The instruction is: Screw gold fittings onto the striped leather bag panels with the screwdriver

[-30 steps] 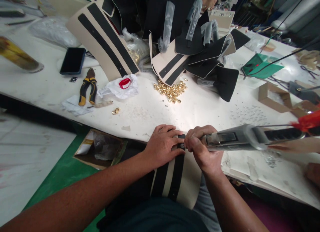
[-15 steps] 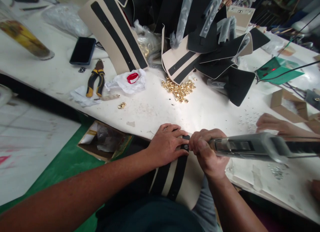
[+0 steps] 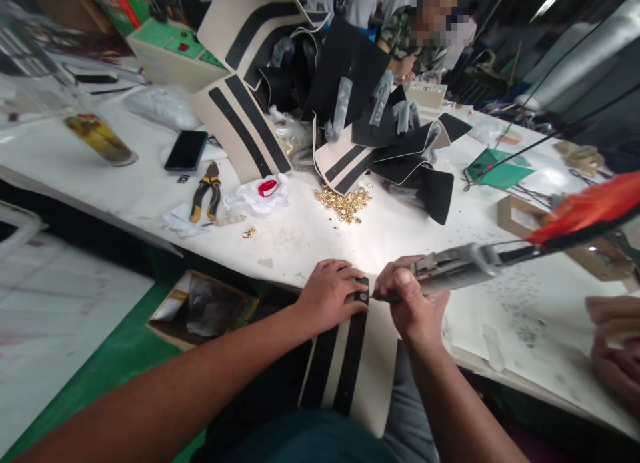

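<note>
My left hand (image 3: 331,295) lies flat on a beige panel with black straps (image 3: 373,356) across my lap. Its fingers are spread around the end of a black strap (image 3: 360,291), where a small round metal piece shows. In my right hand (image 3: 414,302) is a grey powered screwdriver (image 3: 455,268), held almost level with its tip towards the strap end. Whether the tip touches the metal piece I cannot tell. Beyond the hands, a pile of small gold fittings (image 3: 344,204) lies on the white table (image 3: 300,246).
Pliers (image 3: 206,195), a phone (image 3: 187,150) and a glass bottle (image 3: 100,138) stand or lie at left. Black and beige panels (image 3: 345,70) are heaped at the back. An orange cloth (image 3: 590,206) hangs by the screwdriver's cord. Another person's hand (image 3: 617,350) is at right.
The view has tilted up, showing a person at the back. The screwdriver's rear end has risen slightly, and the orange cloth has come into view. The other person's hand has moved nearer at right.
</note>
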The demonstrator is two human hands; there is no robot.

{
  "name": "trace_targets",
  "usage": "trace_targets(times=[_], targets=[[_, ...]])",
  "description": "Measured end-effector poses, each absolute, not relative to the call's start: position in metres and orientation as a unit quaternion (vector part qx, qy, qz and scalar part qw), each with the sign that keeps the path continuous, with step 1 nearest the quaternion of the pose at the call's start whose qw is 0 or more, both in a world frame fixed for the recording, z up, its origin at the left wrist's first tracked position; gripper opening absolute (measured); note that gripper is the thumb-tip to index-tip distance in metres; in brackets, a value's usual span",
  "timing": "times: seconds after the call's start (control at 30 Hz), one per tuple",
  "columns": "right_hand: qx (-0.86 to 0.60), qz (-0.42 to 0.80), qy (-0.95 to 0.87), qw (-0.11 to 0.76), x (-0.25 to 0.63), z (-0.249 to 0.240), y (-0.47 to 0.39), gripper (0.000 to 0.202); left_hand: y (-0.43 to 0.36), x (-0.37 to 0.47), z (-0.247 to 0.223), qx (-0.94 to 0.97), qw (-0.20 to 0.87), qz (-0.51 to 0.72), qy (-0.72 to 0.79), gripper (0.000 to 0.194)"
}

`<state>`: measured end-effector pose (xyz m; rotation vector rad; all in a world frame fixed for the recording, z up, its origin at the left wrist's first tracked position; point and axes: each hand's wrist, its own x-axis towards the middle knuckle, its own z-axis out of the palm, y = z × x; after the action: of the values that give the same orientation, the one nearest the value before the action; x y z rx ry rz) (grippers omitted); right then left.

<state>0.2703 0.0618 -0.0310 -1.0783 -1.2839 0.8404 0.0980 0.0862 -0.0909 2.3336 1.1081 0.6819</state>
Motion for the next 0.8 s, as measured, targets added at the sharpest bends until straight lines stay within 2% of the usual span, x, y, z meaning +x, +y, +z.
trace_targets(times=[0.1,0.17,0.27,0.37,0.5,0.63,0.7,0.8], targets=[[-0.526,0.319,-0.485,0.621,0.296,-0.020,0.037,0.040,0.086,0.099,-0.091,0.847,0.230,0.257,0.405,0.035],[-0.612,0.291,-0.463,0.572,0.317,-0.017,0.016,0.049,0.085,0.100,-0.090,0.848,0.223,0.260,0.405,0.035],[-0.739,0.276,-0.415,0.453,0.349,-0.026,-0.010,0.061,0.085,0.101,-0.088,0.849,0.215,0.264,0.405,0.034],[-0.791,0.248,-0.403,0.387,0.372,-0.044,-0.021,0.065,0.084,0.102,-0.088,0.847,0.212,0.273,0.404,0.035],[-0.785,0.181,-0.453,0.381,0.384,-0.064,-0.034,0.070,0.082,0.101,-0.089,0.845,0.206,0.281,0.406,0.035],[-0.787,-0.019,-0.437,0.436,0.377,-0.073,-0.061,0.087,0.078,0.099,-0.090,0.842,0.206,0.287,0.407,0.037],[-0.747,-0.114,-0.493,0.431,0.373,-0.084,-0.073,0.081,0.077,0.098,-0.090,0.842,0.205,0.289,0.406,0.038],[-0.603,-0.155,-0.687,0.375,0.368,-0.114,-0.079,0.065,0.077,0.097,-0.090,0.842,0.203,0.292,0.406,0.038]])
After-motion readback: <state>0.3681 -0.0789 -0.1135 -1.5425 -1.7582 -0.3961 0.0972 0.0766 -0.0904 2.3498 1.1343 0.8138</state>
